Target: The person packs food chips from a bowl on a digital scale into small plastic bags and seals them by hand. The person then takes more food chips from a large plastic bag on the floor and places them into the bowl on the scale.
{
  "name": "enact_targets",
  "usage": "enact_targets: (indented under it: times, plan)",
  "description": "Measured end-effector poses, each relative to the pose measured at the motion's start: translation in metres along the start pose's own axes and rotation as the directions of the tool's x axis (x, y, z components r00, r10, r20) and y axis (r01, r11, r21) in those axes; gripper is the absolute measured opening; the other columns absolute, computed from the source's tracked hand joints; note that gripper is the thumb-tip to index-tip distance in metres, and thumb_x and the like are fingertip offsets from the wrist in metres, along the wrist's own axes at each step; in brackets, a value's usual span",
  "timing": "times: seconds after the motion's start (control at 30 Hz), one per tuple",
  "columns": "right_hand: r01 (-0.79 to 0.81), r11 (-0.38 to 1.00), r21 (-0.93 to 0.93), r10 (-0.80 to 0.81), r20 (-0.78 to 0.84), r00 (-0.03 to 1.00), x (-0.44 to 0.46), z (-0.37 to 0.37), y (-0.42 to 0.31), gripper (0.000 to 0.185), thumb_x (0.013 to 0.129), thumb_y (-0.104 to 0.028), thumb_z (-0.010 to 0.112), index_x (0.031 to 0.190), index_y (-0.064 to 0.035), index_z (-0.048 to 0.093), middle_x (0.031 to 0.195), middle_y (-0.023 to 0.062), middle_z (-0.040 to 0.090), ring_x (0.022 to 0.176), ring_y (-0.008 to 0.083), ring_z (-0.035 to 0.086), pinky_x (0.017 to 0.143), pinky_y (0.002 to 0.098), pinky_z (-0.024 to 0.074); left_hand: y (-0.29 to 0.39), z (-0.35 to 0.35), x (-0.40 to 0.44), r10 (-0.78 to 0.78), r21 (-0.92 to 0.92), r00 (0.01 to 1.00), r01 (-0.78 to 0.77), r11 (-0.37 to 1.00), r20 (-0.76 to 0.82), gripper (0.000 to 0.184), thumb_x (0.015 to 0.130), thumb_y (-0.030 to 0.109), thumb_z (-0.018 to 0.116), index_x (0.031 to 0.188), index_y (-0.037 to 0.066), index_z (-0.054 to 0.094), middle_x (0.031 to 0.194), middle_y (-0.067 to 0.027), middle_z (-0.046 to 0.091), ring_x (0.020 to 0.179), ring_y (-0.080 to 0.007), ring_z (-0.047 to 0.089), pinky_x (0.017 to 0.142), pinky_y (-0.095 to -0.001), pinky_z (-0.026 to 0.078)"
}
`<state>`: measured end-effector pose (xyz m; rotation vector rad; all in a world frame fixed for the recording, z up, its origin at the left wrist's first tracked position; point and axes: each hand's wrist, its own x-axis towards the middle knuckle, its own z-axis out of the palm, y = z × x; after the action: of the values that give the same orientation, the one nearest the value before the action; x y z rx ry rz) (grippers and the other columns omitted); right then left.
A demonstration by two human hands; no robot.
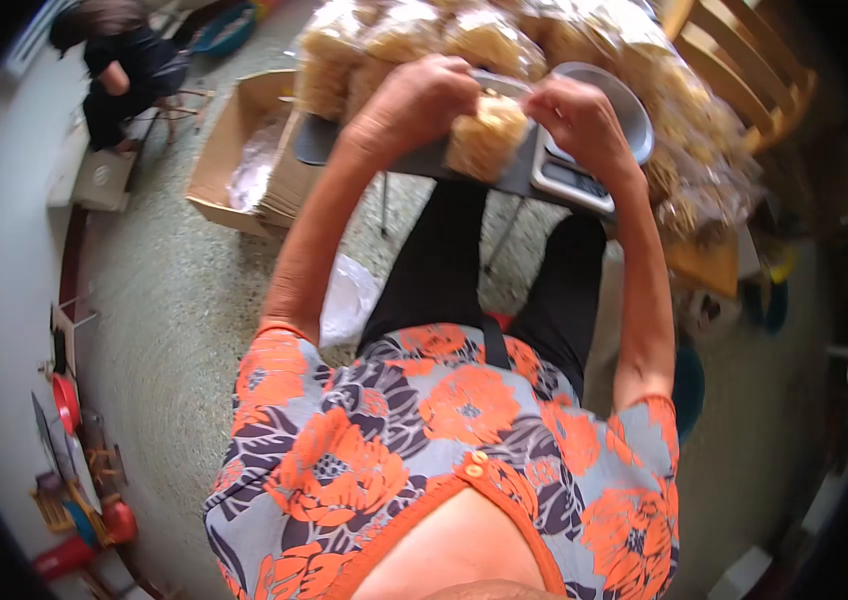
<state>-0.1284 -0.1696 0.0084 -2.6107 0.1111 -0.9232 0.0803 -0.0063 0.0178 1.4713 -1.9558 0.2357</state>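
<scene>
A clear plastic bag [487,138] of pale yellow dried food pieces hangs over the front edge of a small dark table [319,140]. My left hand [431,95] is closed on the left side of the bag's top. Opposite it, my right hand [576,108] pinches the right side, so the bag's mouth is drawn wide between them. Beside my right hand stands a white kitchen scale [572,182], with a grey round bowl [634,105] on it. The exact kind of food cannot be made out.
Filled clear bags [489,40] are piled along the back and right. An open cardboard box [219,165] with plastic inside stands on the floor at left. A wooden chair [744,65] is at the far right. Another person [129,70] sits at the upper left.
</scene>
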Motion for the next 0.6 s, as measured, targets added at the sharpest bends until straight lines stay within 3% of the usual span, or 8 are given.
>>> enact_targets:
  times: [0.03,0.07,0.2,0.27,0.47,0.6]
  plan:
    - [-0.068,0.992,0.106,0.067,0.011,0.998,0.002,-0.003,-0.012,0.006,0.089,-0.007,0.073,0.092,-0.0019,0.071,0.086,0.0126,0.069,0.074,0.0293,0.068,0.069,0.0374,0.0547,-0.001,-0.001,0.000,-0.019,0.048,1.000,0.019,0.999,0.004,0.009,0.081,0.007,0.079,0.086,0.004,0.071,0.086,-0.0100,0.067,0.083,-0.0295,0.068,0.073,-0.0395,0.054]
    - [-0.084,0.977,0.196,0.091,-0.030,0.995,0.003,-0.004,-0.017,0.006,0.089,-0.006,0.075,0.093,-0.0018,0.072,0.087,0.0112,0.070,0.072,0.0252,0.068,0.067,0.0341,0.0545,0.003,-0.005,0.001,-0.046,-0.022,0.999,0.045,0.999,-0.011,0.009,0.081,0.008,0.079,0.086,0.005,0.072,0.086,-0.0101,0.067,0.082,-0.0295,0.068,0.073,-0.0397,0.054]
    - [-0.144,0.978,0.152,0.144,0.011,0.990,0.005,-0.006,-0.026,0.007,0.090,-0.006,0.074,0.094,-0.0001,0.072,0.089,0.0101,0.071,0.071,0.0217,0.069,0.066,0.0317,0.0548,0.007,-0.014,0.000,-0.126,-0.248,0.992,0.127,0.960,0.023,0.013,0.082,0.013,0.081,0.089,0.004,0.075,0.085,-0.0109,0.066,0.080,-0.0305,0.068,0.071,-0.0390,0.053]
    - [-0.125,0.975,0.182,0.127,0.001,0.992,0.005,-0.004,-0.027,0.007,0.090,-0.005,0.075,0.094,-0.0004,0.073,0.090,0.0099,0.071,0.070,0.0208,0.068,0.065,0.0316,0.0544,0.006,-0.016,-0.003,-0.134,-0.199,0.991,0.137,0.970,0.028,0.012,0.083,0.013,0.080,0.090,0.004,0.075,0.086,-0.0109,0.066,0.081,-0.0312,0.068,0.072,-0.0400,0.053]
    - [-0.105,0.994,-0.002,0.104,-0.099,0.990,0.004,-0.002,-0.039,0.014,0.085,-0.011,0.082,0.093,-0.0040,0.073,0.107,0.0078,0.067,0.063,0.0148,0.063,0.062,0.0308,0.0532,0.009,-0.023,-0.004,-0.131,-0.167,0.991,0.131,0.977,0.010,0.008,0.084,0.013,0.077,0.087,0.006,0.073,0.086,-0.0097,0.065,0.081,-0.0323,0.067,0.074,-0.0418,0.053]
    - [-0.145,0.979,0.142,0.139,0.048,0.989,0.002,0.003,-0.025,0.017,0.084,-0.009,0.082,0.095,-0.0010,0.072,0.103,0.0087,0.068,0.066,0.0129,0.062,0.061,0.0291,0.0516,0.010,-0.023,-0.006,-0.108,-0.192,0.994,0.106,0.976,0.003,0.010,0.083,0.014,0.077,0.085,0.008,0.069,0.086,-0.0083,0.066,0.083,-0.0327,0.068,0.074,-0.0424,0.054]
